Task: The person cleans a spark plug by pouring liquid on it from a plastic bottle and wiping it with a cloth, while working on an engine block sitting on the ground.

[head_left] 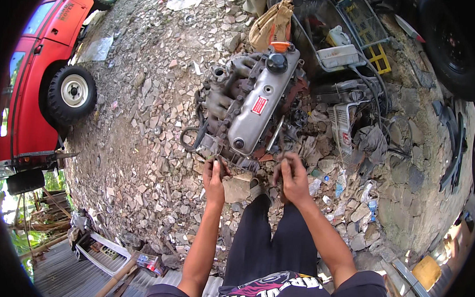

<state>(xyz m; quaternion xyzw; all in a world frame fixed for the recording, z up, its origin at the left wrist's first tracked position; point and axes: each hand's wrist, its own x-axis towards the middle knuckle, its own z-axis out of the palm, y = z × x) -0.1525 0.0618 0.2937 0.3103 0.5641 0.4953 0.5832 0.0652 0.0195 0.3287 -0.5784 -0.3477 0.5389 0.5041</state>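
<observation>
I judged the engine (pixel 216 101) work unfinished, its grey cover (pixel 267 89) seated; with left hand (pixel 214 183) and right hand (pixel 296 182) indistinct, I couldn't tell either grip's state.

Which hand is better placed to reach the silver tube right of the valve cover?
Likely the right hand: nearer the silver tube, same side of the valve cover, though blur hides whether it's free. The left hand is farther off, by the near end of the engine.
</observation>
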